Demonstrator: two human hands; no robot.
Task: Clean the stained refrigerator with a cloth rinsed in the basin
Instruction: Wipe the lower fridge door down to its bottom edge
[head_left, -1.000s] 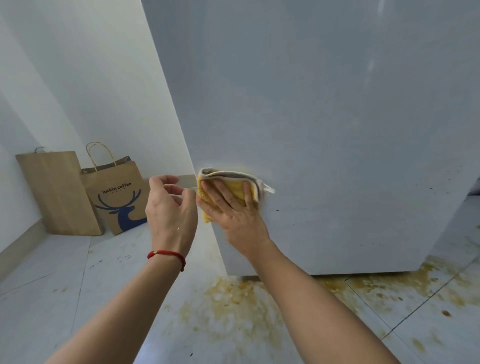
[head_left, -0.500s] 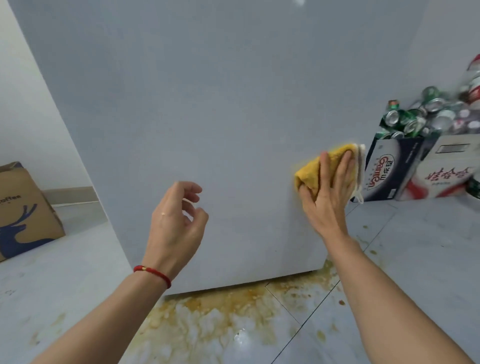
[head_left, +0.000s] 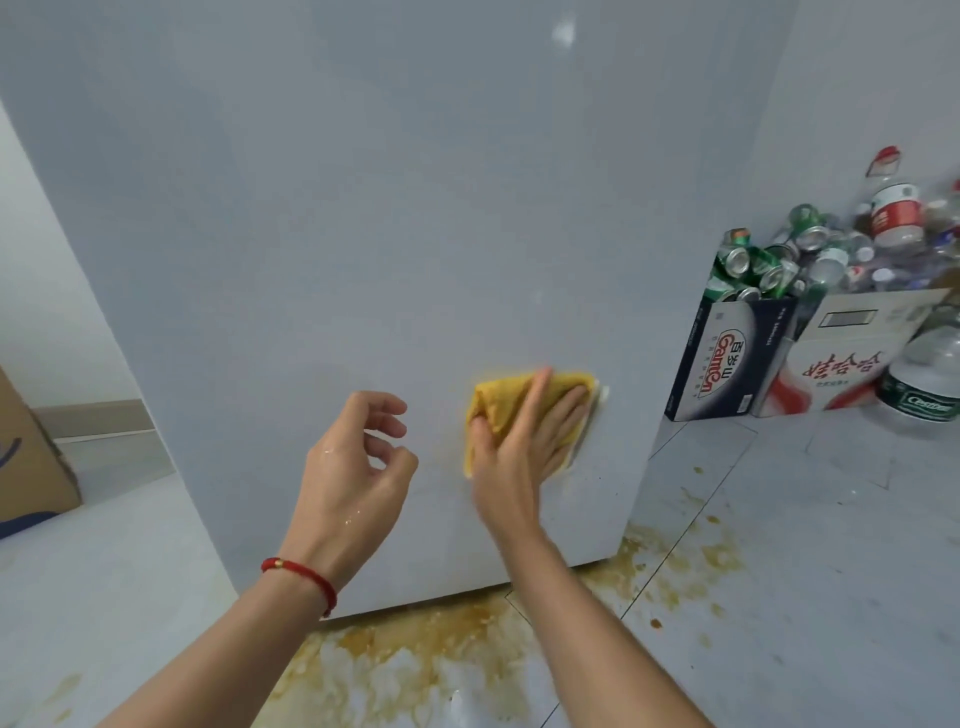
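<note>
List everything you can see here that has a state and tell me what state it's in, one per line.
right hand: fingers straight, pressing the cloth flat against the refrigerator
left hand: loosely curled, wet, holding nothing
cloth: yellow, folded, pinned to the refrigerator
refrigerator: upright, lower side faintly speckled
floor: brown stains under and beside the refrigerator
dark carton: open, heaped with empty cans
white carton: printing upside down

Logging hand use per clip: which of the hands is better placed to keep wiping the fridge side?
Right. The right hand presses the yellow cloth flat against the refrigerator. The left hand hangs loosely curled beside it, holding nothing.
</note>
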